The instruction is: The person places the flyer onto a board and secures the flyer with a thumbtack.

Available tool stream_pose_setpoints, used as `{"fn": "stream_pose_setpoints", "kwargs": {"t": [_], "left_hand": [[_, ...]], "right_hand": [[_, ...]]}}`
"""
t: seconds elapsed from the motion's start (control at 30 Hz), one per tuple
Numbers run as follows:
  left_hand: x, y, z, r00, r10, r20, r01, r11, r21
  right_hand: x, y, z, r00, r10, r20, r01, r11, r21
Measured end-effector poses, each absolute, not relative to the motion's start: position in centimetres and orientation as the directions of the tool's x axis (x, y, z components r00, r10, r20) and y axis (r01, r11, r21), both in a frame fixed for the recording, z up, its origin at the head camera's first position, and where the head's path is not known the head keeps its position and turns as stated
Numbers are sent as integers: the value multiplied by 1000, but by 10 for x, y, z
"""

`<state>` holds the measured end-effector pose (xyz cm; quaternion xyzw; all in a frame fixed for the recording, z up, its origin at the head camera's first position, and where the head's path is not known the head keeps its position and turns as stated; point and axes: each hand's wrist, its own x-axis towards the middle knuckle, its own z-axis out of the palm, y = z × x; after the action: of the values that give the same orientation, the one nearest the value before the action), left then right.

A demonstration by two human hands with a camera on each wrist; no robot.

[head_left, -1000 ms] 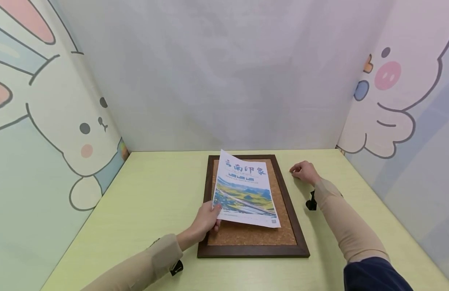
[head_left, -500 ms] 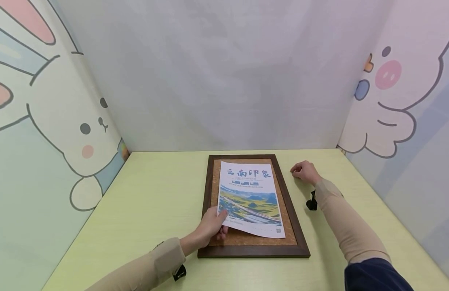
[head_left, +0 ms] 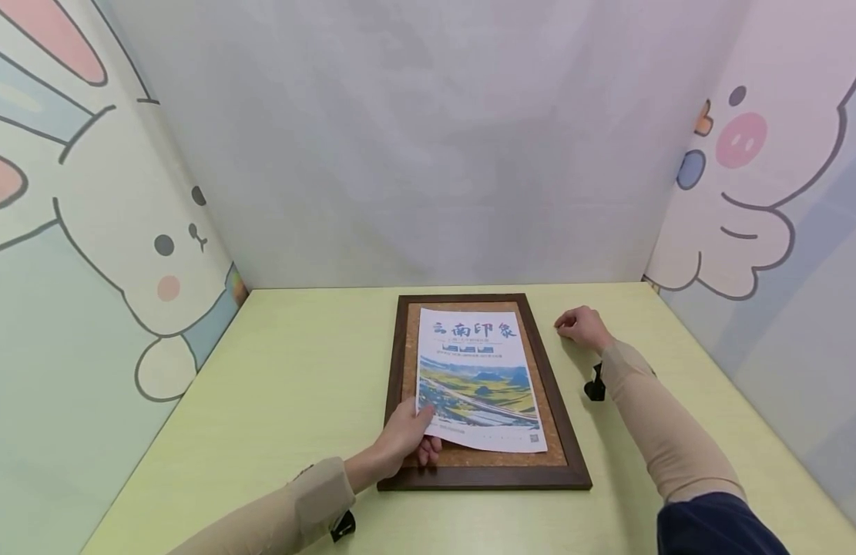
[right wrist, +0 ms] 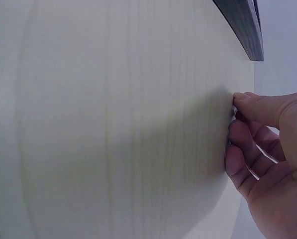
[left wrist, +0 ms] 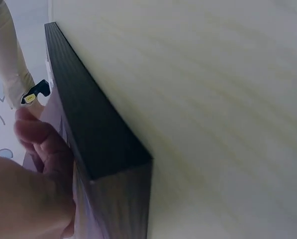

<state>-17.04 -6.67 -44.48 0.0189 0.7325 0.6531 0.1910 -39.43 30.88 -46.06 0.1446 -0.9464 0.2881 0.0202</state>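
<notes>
A white poster (head_left: pixel 478 385) with blue Chinese characters and a green-and-blue landscape lies over a cork board (head_left: pixel 493 458) in a dark wooden frame. Its upper part is close over the cork, while the lower edge bows up slightly. My left hand (head_left: pixel 408 433) pinches the poster's lower left edge, thumb on top and fingers underneath. In the left wrist view, this hand (left wrist: pixel 44 169) is beside the frame's dark edge (left wrist: pixel 93 109). My right hand (head_left: pixel 584 329) rests on the table right of the frame, fingers loosely curled; the right wrist view shows its fingertips (right wrist: pixel 236 157) at the tabletop.
The pale yellow-green table (head_left: pixel 296 370) extends on both sides of the frame. A grey-white wall (head_left: pixel 428 146) stands behind it. Side panels carry a cartoon rabbit (head_left: pixel 150 247) and a pink-snouted cartoon figure (head_left: pixel 781 169).
My left hand has moved slightly right and toward me, bringing the poster down and straighter over the cork board; its raised upper left corner has lowered. The right hand has stayed in place.
</notes>
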Motion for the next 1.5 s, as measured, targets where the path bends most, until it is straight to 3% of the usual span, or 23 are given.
{"fn": "stream_pose_setpoints", "kwargs": {"t": [0.13,0.27,0.37,0.5,0.67,0.9,1.23,1.5], "left_hand": [[-174,-76,-438,-897,336,-287,-195,283,939],[-182,-90,-428,-902,336,-273,-42,559,828],[-192,-97,-422,-930,318,-187,98,701,706],[-209,-100,-421,-918,395,-43,303,765,568],[-229,-104,-433,-809,587,-34,533,756,381],[-237,-109,-447,-747,638,-186,558,755,345],[-233,-106,-449,-756,624,-196,558,772,304],[-230,-105,-447,-766,609,-206,549,786,284]], "right_hand": [[-394,309,-460,-958,-259,123,-284,792,-540],[-395,307,-458,-961,-247,123,-273,786,-554],[-395,304,-454,-965,-234,122,-260,770,-582],[-397,295,-445,-969,-214,126,-245,737,-630],[-407,272,-434,-970,-208,127,-239,707,-665],[-419,234,-429,-976,-207,70,-187,629,-755],[-431,199,-435,-981,-190,-26,-96,605,-790],[-438,176,-439,-966,-256,-17,-158,644,-749]]}}
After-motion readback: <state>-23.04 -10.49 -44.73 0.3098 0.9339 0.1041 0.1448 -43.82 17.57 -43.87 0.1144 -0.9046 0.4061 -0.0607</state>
